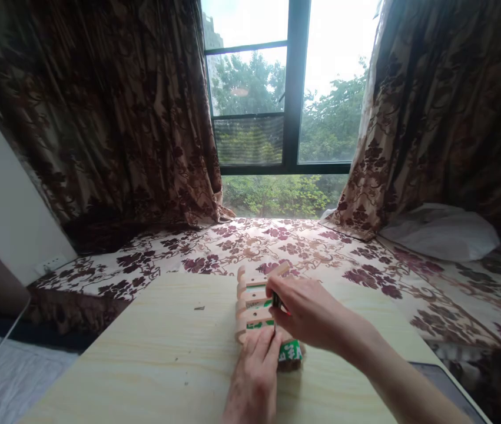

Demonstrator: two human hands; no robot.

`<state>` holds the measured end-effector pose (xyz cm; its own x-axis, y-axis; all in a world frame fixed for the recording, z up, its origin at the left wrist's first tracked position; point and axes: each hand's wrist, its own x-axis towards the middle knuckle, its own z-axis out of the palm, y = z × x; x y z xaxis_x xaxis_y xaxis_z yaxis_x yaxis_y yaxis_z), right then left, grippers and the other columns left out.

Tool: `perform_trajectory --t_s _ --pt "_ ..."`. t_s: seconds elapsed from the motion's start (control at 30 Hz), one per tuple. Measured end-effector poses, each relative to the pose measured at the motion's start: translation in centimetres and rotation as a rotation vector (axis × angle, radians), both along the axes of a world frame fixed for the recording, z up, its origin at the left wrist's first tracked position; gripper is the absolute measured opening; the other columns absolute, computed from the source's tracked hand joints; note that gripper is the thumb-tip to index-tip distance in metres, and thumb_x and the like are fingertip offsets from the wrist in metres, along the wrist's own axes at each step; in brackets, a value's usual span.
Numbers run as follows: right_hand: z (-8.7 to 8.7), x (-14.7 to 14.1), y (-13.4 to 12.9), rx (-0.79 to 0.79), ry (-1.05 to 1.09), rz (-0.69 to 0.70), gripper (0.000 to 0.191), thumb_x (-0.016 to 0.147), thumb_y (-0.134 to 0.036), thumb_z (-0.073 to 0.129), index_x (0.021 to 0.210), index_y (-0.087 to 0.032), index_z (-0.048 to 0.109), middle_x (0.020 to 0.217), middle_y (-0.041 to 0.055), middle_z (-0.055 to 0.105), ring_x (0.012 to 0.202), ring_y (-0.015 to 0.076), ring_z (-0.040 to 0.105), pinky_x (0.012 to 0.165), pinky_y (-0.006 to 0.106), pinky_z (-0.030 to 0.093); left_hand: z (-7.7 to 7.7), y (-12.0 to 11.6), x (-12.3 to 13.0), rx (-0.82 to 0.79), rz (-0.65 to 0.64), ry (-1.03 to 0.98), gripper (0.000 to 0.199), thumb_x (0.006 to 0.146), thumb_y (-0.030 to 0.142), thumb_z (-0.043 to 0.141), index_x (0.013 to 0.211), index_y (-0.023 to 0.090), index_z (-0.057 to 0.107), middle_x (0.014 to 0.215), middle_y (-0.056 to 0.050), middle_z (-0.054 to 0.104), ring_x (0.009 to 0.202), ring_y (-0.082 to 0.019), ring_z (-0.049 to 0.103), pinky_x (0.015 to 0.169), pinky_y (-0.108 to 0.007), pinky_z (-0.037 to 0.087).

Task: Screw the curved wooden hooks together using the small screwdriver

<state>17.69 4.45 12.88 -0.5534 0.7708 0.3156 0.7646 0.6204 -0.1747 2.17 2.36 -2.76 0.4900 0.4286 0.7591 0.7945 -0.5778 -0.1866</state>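
A small pale wooden frame with scalloped sides and several cross slats (254,314) rests on the table. Dark dots mark some slats, and a green-and-white printed item (291,351) shows beneath and at the near right end. My right hand (299,303) is closed around the dark handle of a slim tool that looks like a screwdriver (275,300). Its thin shaft points down at the frame's near end. My left hand (256,366) has its fingers pressed together on the near slat, beside the tool's tip. Those fingers hide the tip and the spot beneath it.
The light wooden tabletop (144,353) carries a small dark metal piece (199,308) and tiny specks on the left. A dark flat device (447,386) lies at the right edge. Behind are a floral-covered sill (250,241), a white plastic bag (444,232) and curtains (144,118).
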Motion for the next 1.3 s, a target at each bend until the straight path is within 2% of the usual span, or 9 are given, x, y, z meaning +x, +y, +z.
perform_trajectory --t_s 0.1,0.2,0.33,0.5,0.6,0.7,0.97,1.17,1.3 --pt "-1.5 0.0 1.6 -0.068 0.184 0.033 0.005 0.083 -0.021 0.05 0.086 -0.02 0.046 0.068 -0.001 0.056 0.058 0.0115 0.044 0.052 0.025 0.026 -1.0 1.5 -0.1 0.044 -0.007 -0.047 0.042 0.081 0.008 0.035 0.116 0.012 0.057 0.113 -0.013 0.063 0.109 -0.022 0.058 0.087 -0.035 0.053" --pt "-3.0 0.3 2.3 -0.119 0.346 0.074 0.011 0.086 -0.023 0.047 0.078 -0.021 0.04 0.065 -0.0027 0.05 0.057 0.0108 0.04 0.051 0.024 0.027 -2.2 1.9 0.0 0.06 -0.035 -0.106 0.04 0.082 0.01 0.036 0.116 0.015 0.057 0.111 -0.012 0.063 0.109 -0.021 0.057 0.089 -0.034 0.051" --pt "-3.5 0.8 2.6 -0.144 0.378 0.101 0.017 0.086 -0.022 0.046 0.072 -0.021 0.037 0.062 -0.0038 0.046 0.055 0.0103 0.036 0.05 0.025 0.026 -3.0 1.7 0.4 0.047 -0.031 -0.194 0.037 0.084 0.017 0.04 0.117 0.015 0.056 0.11 -0.012 0.063 0.109 -0.023 0.057 0.092 -0.038 0.05" --pt "-3.3 1.1 3.0 -0.206 0.416 0.137 0.015 0.085 -0.02 0.049 0.072 -0.021 0.04 0.061 -0.0051 0.043 0.056 0.0096 0.035 0.05 0.024 0.025 -2.4 1.5 1.0 0.102 -0.012 -0.227 0.037 0.081 0.015 0.044 0.116 0.015 0.056 0.108 -0.011 0.064 0.108 -0.023 0.058 0.091 -0.038 0.049" --pt "-3.3 1.1 3.3 -0.217 0.442 0.137 0.017 0.084 -0.021 0.05 0.071 -0.02 0.04 0.061 -0.0052 0.042 0.056 0.0092 0.035 0.05 0.024 0.025 -1.3 1.3 0.8 0.123 -0.013 -0.134 0.034 0.081 0.015 0.047 0.113 0.014 0.057 0.106 -0.01 0.065 0.105 -0.022 0.06 0.087 -0.034 0.052" --pt "-3.1 1.3 3.2 -0.229 0.448 0.126 0.019 0.082 -0.021 0.053 0.069 -0.02 0.039 0.061 -0.0055 0.041 0.056 0.009 0.035 0.05 0.024 0.025 -0.6 0.9 0.7 0.097 0.022 -0.044 0.032 0.081 0.014 0.05 0.113 0.011 0.057 0.107 -0.012 0.066 0.103 -0.024 0.061 0.084 -0.035 0.053" --pt "-2.8 1.5 2.9 -0.217 0.447 0.109 0.02 0.082 -0.022 0.055 0.069 -0.02 0.041 0.06 -0.0053 0.042 0.056 0.0089 0.036 0.049 0.023 0.025 -1.3 0.5 0.6 0.041 0.028 -0.043 0.036 0.085 0.017 0.049 0.121 0.011 0.054 0.116 -0.013 0.063 0.111 -0.025 0.057 0.091 -0.037 0.051" --pt "-2.2 1.8 2.9 -0.198 0.446 0.138 0.005 0.084 -0.023 0.054 0.083 -0.019 0.052 0.064 -0.0043 0.047 0.057 0.0097 0.04 0.051 0.024 0.027 -0.9 0.6 0.8 0.07 0.037 -0.071 0.033 0.084 0.013 0.046 0.116 0.012 0.057 0.11 -0.012 0.065 0.106 -0.023 0.06 0.09 -0.036 0.051" --pt "-2.2 1.8 2.8 -0.182 0.443 0.142 0.009 0.086 -0.023 0.052 0.078 -0.019 0.049 0.062 -0.0043 0.046 0.057 0.0098 0.039 0.051 0.024 0.027 -0.9 0.6 0.9 0.096 0.037 -0.075 0.033 0.082 0.011 0.046 0.113 0.011 0.059 0.108 -0.012 0.066 0.104 -0.023 0.061 0.088 -0.034 0.052"
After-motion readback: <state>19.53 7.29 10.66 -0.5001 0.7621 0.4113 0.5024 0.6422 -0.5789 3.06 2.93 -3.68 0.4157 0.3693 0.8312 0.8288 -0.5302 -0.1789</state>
